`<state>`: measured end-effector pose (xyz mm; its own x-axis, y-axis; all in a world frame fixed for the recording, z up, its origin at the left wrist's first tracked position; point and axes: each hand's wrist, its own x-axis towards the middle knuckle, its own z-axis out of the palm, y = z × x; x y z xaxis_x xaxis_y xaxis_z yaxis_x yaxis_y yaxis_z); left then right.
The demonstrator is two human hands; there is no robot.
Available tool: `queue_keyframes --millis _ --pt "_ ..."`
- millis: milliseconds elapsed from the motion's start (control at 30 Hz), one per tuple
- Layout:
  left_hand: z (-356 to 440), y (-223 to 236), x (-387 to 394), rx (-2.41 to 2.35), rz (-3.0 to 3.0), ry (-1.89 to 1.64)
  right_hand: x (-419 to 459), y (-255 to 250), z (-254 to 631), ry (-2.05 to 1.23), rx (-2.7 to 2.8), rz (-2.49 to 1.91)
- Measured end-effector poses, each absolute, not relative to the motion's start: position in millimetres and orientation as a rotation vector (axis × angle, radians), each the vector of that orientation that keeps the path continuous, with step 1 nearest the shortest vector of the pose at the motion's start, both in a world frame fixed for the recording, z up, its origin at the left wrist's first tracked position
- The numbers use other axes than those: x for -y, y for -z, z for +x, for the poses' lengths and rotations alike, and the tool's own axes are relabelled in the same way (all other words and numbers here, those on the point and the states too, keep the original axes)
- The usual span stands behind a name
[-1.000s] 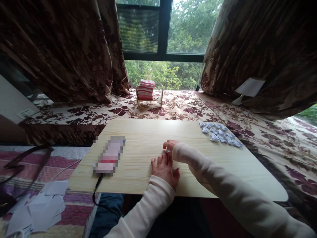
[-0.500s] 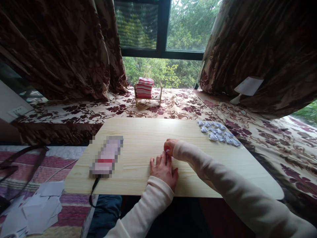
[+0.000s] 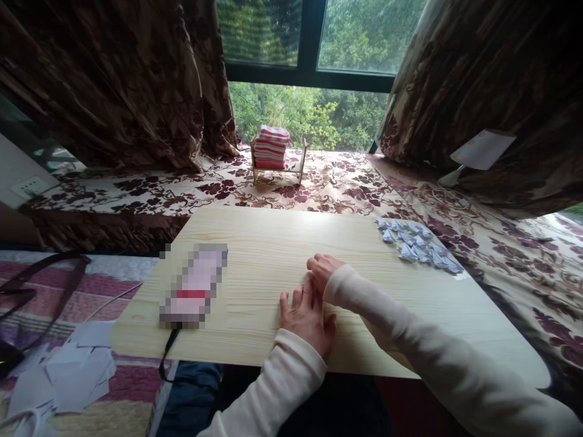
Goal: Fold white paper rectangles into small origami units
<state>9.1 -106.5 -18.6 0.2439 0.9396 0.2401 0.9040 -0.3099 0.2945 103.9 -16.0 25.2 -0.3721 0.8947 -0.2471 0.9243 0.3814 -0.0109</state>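
Observation:
My left hand (image 3: 307,318) lies palm down near the middle of the pale wooden table (image 3: 255,243), its fingers stretched forward and somewhat apart. Just beyond it, my right hand (image 3: 325,271) is bent over the left fingertips and touches them, with its own fingers curled down to the tabletop. Whatever lies under the right fingers is hidden by the hands. Toward the table's far right corner sit several small folded white paper pieces (image 3: 416,243), grouped in rows and apart from both hands.
A blurred-out phone-like device (image 3: 194,288) with a black cable (image 3: 169,352) lies on the table's left. Loose white paper sheets (image 3: 68,370) rest on the striped bedding at lower left. Beyond the table stand a small rack with folded striped cloths (image 3: 271,147) and a white lamp (image 3: 483,149).
The view has tilted and shifted slightly. My right hand has turned down over the left fingertips, and a small white bit seen at its fingers before is now hidden.

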Motion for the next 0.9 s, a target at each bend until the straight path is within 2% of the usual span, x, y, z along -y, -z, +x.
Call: queue_keyframes --millis 267,567,900 --pt "8.8 31.1 103.4 -1.786 2.413 -0.627 14.4 -29.6 125.7 0.205 -2.508 1.584" --pt "7.4 25.3 102.3 -1.765 2.420 -0.600 13.8 -25.3 120.2 0.138 -2.583 1.504" --pt "7.6 24.9 102.6 -1.764 2.423 -0.613 25.3 -16.2 131.1 -0.001 -2.697 1.595"
